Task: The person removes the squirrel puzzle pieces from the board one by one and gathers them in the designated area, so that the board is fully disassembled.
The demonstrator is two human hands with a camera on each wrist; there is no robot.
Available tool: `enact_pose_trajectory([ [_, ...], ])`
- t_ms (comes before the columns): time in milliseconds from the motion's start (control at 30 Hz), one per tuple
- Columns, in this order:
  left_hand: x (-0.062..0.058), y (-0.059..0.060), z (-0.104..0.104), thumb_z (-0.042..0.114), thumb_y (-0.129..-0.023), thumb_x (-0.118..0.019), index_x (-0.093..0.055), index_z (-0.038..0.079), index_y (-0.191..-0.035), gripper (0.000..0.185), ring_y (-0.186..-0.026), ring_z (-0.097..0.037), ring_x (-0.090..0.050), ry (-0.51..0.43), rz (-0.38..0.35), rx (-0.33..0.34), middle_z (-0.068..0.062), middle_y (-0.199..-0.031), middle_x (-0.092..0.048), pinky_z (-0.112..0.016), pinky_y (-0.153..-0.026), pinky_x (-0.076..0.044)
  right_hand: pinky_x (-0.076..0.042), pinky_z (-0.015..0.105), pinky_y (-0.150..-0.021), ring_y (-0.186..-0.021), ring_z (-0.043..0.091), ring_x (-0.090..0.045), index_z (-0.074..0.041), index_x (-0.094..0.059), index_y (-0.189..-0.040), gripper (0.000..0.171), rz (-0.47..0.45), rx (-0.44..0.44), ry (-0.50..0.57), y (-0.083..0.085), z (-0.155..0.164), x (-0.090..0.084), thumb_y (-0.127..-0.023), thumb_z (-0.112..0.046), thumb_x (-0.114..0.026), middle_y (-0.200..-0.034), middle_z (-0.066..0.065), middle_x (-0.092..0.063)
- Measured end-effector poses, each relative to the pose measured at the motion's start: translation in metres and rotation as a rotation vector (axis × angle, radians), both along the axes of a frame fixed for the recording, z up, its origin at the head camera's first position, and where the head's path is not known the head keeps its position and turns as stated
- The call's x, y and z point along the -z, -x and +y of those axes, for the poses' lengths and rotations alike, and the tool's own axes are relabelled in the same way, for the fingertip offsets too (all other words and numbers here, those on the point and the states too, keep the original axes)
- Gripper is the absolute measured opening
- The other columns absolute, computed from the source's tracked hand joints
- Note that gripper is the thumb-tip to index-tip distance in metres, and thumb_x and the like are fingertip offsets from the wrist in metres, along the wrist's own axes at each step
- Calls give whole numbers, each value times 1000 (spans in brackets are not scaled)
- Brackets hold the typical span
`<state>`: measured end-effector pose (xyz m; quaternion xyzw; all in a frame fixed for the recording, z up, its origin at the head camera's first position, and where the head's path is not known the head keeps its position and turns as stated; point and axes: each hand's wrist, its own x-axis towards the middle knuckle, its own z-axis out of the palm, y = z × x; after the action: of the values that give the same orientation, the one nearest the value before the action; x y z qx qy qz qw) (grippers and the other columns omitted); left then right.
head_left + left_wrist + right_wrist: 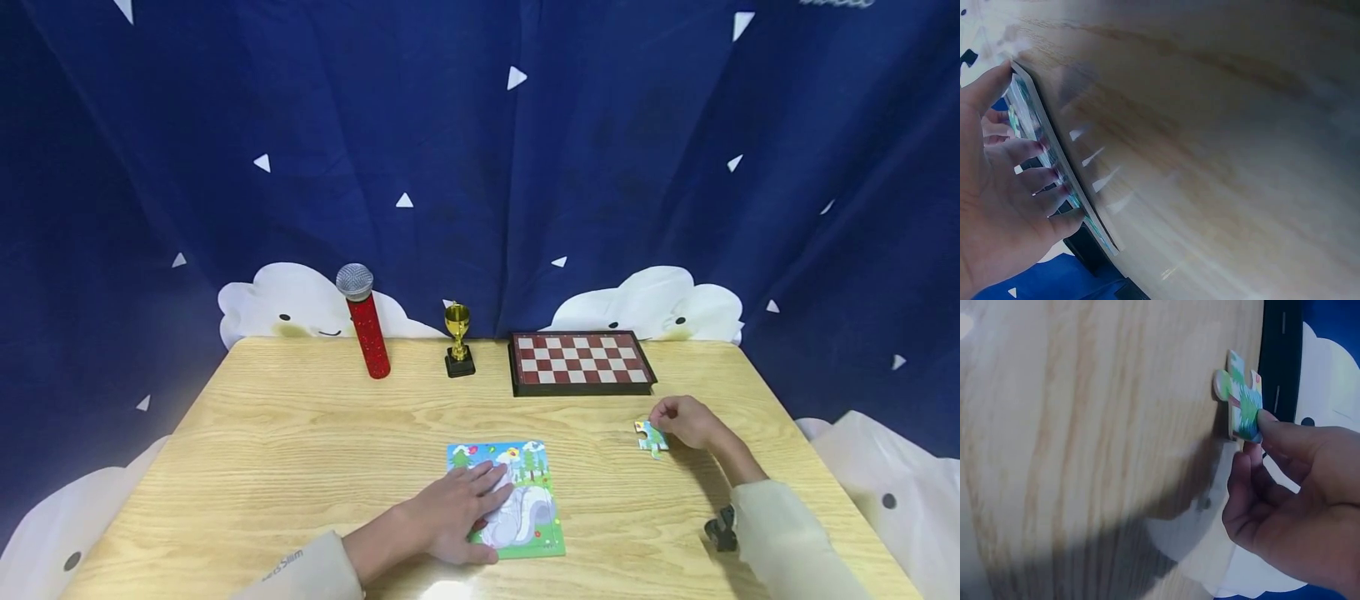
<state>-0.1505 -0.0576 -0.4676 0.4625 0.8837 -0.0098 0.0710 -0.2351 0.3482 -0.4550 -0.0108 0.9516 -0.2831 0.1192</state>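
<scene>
On the wooden table (300, 433), left hand (457, 512) flat on puzzle board (536, 533); right hand (686, 421) fingers pinch puzzle piece (649, 437).

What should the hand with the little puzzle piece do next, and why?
Probably lift the puzzle piece and carry it left toward the puzzle board. The right hand already pinches it at the table's right side, apart from the board, which the left hand presses flat.

left hand (457, 512): lower centre of head view, palm down, fingers straight and spread, pressing flat
left forearm: enters from bottom left, pale sleeve
right hand (686, 421): right of centre, fingers curled, fingertips (1266, 419) pinching
right forearm: from bottom right, pale sleeve
</scene>
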Motion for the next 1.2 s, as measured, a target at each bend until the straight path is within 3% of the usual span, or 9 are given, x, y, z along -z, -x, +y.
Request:
enact_pose_trajectory([
  [333, 2, -1, 0, 62, -86, -49, -31, 15, -149, 81, -145, -27, -25, -45, -49, -9, -9, -157, -25, -41, -112, -31, -37, 27, -62, -70, 15, -47, -3, -61, -84, 9, 44, 8, -69, 2, -1, 8, -91, -8, -57, -76, 3, -55],
  [533, 4, 0, -2, 63, -87, -47, -29, 14, -150, 81, -145, -28, -24, -56, -34, 4, -10, -158, -23, -41, -113, -31, -38, 28, -60, -70, 16, -48, -4, -61, -85, 11, 62, 6, -83, 4, -13, 3, -93, -9, -56, -76, 4, -56],
  [867, 2, -1, -17, 70, -85, -43, -33, 15, -148, 84, -143, -30, -29, -118, -42, -15, -14, -156, -27, -45, -110, -34, -42, 23, -55, -69, 13, -51, -3, -62, -89, 6, 78, -118, 46, 0, -93, -11, -91, -8, -59, -79, 4, -61],
  [1200, 4, -7, -29, 72, -83, -45, -37, 17, -147, 85, -142, -31, -31, -113, -39, -97, -18, -154, -28, -47, -110, -34, -44, 19, -60, -70, 11, -52, -3, -65, -90, 9, 48, -267, 185, -13, -164, -5, -84, -8, -70, -77, 0, -61],
])
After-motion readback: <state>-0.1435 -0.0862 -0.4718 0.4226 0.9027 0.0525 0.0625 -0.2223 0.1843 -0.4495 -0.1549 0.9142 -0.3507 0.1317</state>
